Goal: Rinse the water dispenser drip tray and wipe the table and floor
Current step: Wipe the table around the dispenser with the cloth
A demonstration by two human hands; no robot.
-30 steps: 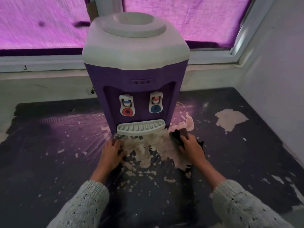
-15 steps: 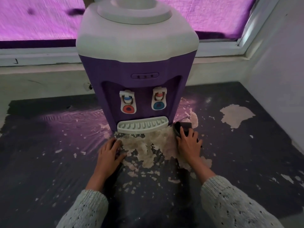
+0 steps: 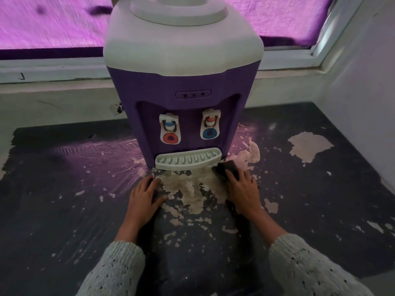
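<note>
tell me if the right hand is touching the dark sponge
Touching. The head view shows the right hand pressed flat on the dark sponge, fingers overlapping its near edge beside the drip tray.

table: dark, peeling | on it: water dispenser, dark sponge

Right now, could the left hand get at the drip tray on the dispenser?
Probably yes. The left hand lies flat on the table just below the drip tray, with nothing between them; the right hand presses a dark sponge beside the tray.
</note>
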